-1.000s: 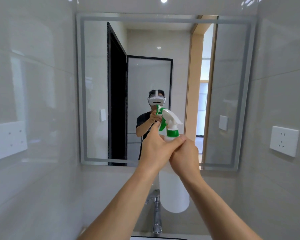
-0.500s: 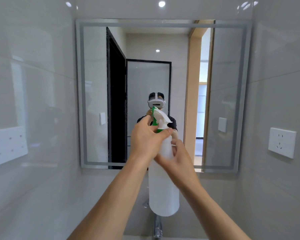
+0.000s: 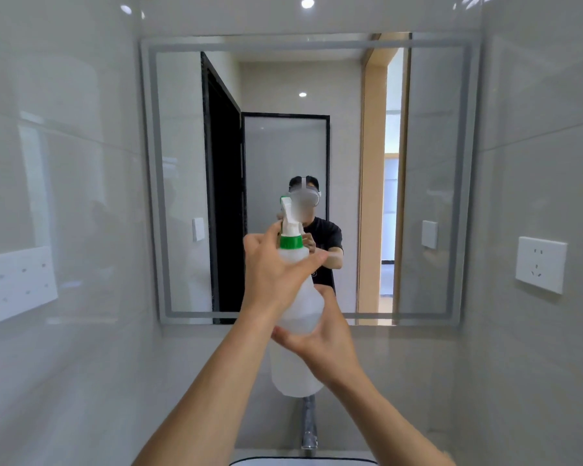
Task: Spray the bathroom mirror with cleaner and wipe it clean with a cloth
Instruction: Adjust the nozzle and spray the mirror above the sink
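The spray bottle [image 3: 298, 297] is held up in front of the mirror [image 3: 283, 156]. The left hand [image 3: 273, 274] wraps around its neck, just under the green ring. The right hand [image 3: 323, 338] holds the bottle's body lower down. The nozzle sits above the left hand and points at the glass.

I think the job is just starting. I see no wet drops on the mirror, and no cloth anywhere. Spraying and wiping are both left.

A tap [image 3: 308, 425] is below the hands. A wall socket [image 3: 541, 269] is off to the right. Nothing blocks the mirror.
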Demonstrator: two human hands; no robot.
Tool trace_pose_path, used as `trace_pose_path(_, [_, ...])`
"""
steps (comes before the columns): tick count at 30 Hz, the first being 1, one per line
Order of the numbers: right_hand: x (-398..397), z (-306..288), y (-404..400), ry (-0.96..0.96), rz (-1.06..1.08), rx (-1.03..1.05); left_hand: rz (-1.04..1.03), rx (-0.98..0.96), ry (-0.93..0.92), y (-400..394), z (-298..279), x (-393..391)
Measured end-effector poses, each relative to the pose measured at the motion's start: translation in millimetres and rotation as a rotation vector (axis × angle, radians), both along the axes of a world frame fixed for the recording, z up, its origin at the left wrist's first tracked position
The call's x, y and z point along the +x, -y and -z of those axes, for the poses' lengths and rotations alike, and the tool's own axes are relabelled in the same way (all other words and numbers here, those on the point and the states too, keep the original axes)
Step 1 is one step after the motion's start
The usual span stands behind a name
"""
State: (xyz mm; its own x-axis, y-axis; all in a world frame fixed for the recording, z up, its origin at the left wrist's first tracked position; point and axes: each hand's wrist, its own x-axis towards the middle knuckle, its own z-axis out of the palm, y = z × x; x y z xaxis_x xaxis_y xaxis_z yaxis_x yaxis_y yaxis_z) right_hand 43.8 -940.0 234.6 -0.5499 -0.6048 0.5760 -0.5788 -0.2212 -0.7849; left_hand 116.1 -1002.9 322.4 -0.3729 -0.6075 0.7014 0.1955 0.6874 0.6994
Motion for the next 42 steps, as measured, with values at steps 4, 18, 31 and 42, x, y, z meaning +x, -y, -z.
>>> trace_pose_path(4, [-4, 1, 3, 0.008, 0.018, 0.011, 0.165, 0.075, 0.001, 7, 1, -1])
trace_pose_path(18, [-6, 1, 9, -0.02, 0.075, 0.035, 0.174, 0.074, -0.078, 16, 3, -14])
trace_pose_path(31, [1, -37, 30, -0.068, 0.016, -0.024, 0.178, 0.061, -0.057, 34, -29, 0])
trace_pose_path(42, [20, -115, 68, -0.151, -0.077, -0.13, -0.039, 0.077, -0.137, 56, -110, 29])
